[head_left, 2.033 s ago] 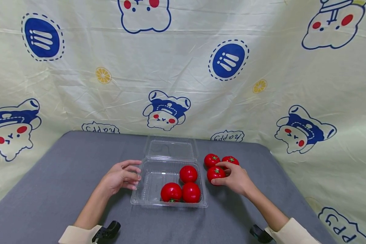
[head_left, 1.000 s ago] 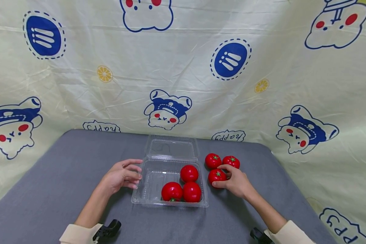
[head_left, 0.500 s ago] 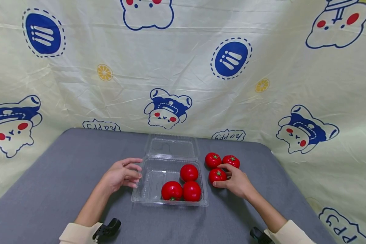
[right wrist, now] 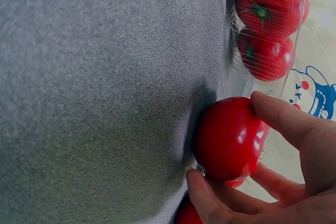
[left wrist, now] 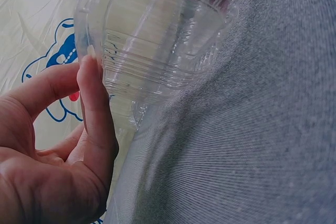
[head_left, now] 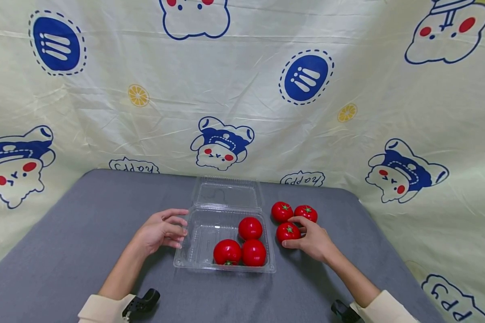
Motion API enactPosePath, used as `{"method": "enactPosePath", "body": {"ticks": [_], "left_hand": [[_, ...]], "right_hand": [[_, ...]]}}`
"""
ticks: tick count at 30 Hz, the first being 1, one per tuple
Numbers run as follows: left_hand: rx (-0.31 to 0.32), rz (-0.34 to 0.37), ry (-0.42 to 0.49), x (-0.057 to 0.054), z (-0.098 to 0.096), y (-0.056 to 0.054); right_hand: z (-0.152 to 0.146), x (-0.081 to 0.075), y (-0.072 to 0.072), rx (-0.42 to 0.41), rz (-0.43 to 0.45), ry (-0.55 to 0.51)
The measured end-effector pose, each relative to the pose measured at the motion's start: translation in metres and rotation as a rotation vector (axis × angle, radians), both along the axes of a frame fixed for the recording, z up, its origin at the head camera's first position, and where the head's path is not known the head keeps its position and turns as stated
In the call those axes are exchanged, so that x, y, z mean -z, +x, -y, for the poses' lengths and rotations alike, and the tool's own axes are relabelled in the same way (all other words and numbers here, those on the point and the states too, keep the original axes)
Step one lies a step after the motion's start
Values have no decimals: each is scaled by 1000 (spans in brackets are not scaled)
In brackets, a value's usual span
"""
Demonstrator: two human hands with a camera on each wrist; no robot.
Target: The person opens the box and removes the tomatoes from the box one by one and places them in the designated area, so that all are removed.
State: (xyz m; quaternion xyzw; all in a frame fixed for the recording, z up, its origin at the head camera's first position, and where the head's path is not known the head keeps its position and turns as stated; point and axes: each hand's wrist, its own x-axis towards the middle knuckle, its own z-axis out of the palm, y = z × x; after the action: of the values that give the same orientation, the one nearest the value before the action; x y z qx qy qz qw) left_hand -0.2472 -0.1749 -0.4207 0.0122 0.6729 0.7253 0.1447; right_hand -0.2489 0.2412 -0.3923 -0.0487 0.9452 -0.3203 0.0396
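Note:
A clear plastic clamshell box [head_left: 204, 270] lies on the table, lid [head_left: 228, 195] folded back. Inside its right part sit three red tomatoes, one at the back [head_left: 250, 229], one at front right [head_left: 253, 253], and one at front left [head_left: 227, 252]. My left hand [head_left: 158, 232] touches the box's left rim with fairly straight fingers. Right of the box, my right hand [head_left: 313, 240] grips a tomato [head_left: 288, 232] between thumb and fingers, close over the cloth. Behind it are two more tomatoes, left [head_left: 282, 211] and right [head_left: 306, 213], their green stems up.
A grey cloth [head_left: 105, 215] covers the table. Right behind its far edge hangs a pale printed curtain [head_left: 242, 89]. Black wrist devices, left [head_left: 142, 303] and right [head_left: 345, 310], sit by the cream sleeves.
Early on, my right hand and the tomato it grips shifted slightly toward the table's near side. Since then both hands, the box and the tomatoes have stayed nearly still.

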Motion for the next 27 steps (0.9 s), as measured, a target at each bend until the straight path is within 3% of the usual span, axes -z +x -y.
{"method": "enactPosePath", "body": {"ticks": [27], "left_hand": [[3,-1,7,0,0,0]], "right_hand": [[3,0,0,-11,10,1]]}}
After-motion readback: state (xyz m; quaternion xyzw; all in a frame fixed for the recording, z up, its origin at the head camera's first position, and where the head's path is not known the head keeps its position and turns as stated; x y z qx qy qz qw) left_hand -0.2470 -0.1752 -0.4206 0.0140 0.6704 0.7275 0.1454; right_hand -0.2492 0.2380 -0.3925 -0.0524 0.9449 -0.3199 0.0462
